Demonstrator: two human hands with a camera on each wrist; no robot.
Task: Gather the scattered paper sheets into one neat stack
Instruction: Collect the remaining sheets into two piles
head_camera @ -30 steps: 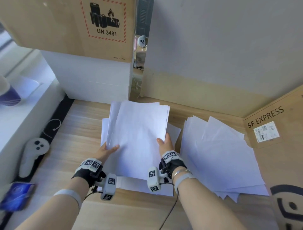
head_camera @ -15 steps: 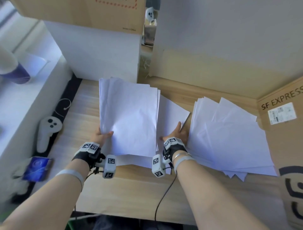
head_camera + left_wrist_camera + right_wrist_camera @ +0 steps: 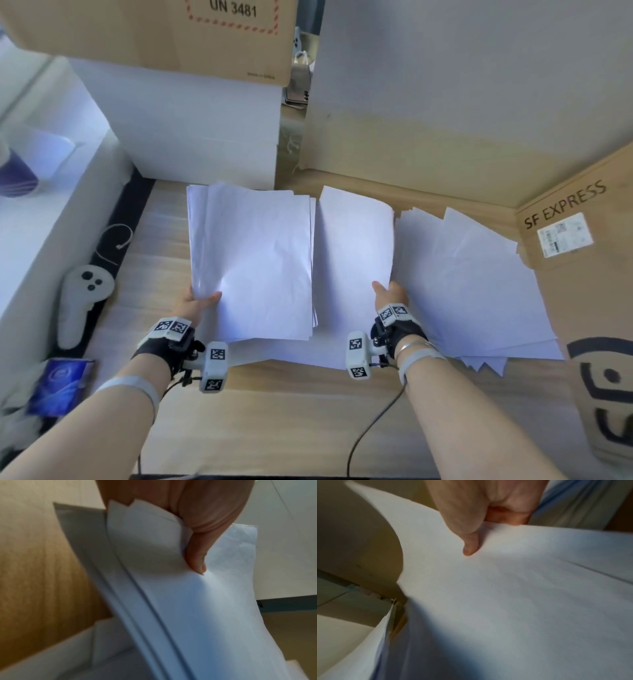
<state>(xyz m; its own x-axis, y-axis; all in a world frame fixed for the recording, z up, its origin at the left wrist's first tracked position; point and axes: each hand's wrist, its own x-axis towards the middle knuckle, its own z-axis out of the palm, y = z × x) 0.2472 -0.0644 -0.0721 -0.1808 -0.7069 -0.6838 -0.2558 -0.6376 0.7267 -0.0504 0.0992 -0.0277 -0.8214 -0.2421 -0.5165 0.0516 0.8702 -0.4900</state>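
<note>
My left hand [image 3: 202,301] pinches a bundle of white sheets [image 3: 253,263] at its lower left edge and holds it up off the wooden table [image 3: 301,383]; the left wrist view shows the thumb [image 3: 197,562] pressed on top of the bundle [image 3: 197,608]. My right hand [image 3: 388,294] pinches a single lifted white sheet [image 3: 352,250] at its right edge, thumb [image 3: 469,547] on top of the sheet [image 3: 505,588]. A fanned, untidy pile of sheets [image 3: 472,284] lies on the table to the right. Another sheet lies flat under the lifted ones.
Cardboard boxes [image 3: 582,260] wall the right and back. A white box [image 3: 191,126] stands behind the papers, under a brown carton [image 3: 205,31]. A white controller [image 3: 82,298] and a blue packet [image 3: 58,383] lie at the left. A black cable [image 3: 373,421] trails off the table's front edge.
The right hand let go of the bundle, reached right and lifted a single sheet beside it. The left hand alone keeps the bundle, now shifted slightly left.
</note>
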